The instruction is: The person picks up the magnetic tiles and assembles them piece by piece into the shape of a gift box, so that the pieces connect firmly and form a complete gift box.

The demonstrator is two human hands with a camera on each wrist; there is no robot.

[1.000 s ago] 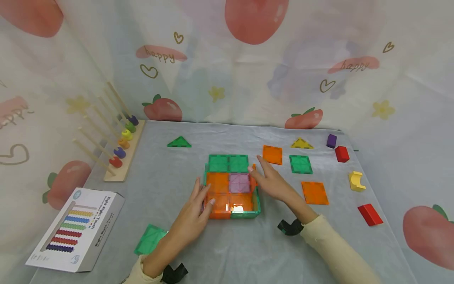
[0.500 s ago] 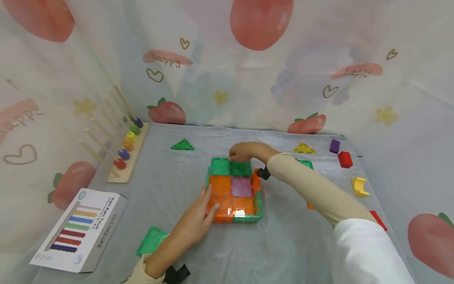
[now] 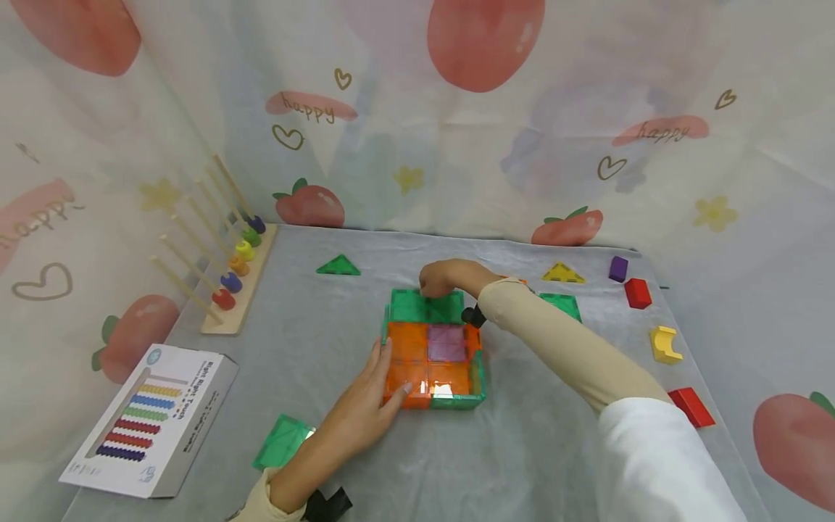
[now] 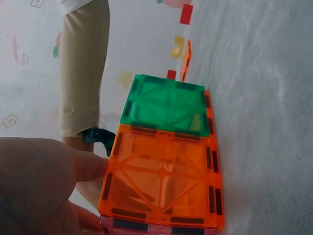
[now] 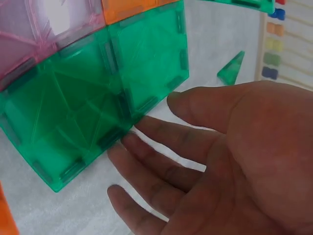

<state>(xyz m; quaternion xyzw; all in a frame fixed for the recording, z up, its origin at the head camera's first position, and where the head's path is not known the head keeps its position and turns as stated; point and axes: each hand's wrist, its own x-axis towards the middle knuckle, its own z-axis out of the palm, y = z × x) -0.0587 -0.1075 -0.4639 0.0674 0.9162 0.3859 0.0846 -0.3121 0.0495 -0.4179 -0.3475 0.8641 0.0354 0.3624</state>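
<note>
On the cloth stands a low box-like build of see-through magnetic tiles, with orange tiles (image 3: 409, 343), a purple tile (image 3: 446, 343) and two green tiles (image 3: 407, 306) along its far side. Lying along its left side, my left hand (image 3: 362, 409) has its fingers fairly straight and its thumb near the front edge. Beyond the build, my right hand (image 3: 446, 278) reaches over from the right. In the right wrist view its fingertips (image 5: 128, 139) touch the outer edge of the green tiles, and the thumb (image 5: 183, 105) is apart from them.
Right of the build lie a green square tile (image 3: 562, 304), a yellow triangle (image 3: 564, 272) and several blocks, including a red one (image 3: 691, 407). A green triangle (image 3: 338, 265) lies behind, a green tile (image 3: 283, 441) front left. A peg rack (image 3: 251, 290) and box (image 3: 150, 420) stand left.
My right hand has swung from the build's right side to its far side, behind the green tiles. My left hand stays at the left side, its thumb slightly further right.
</note>
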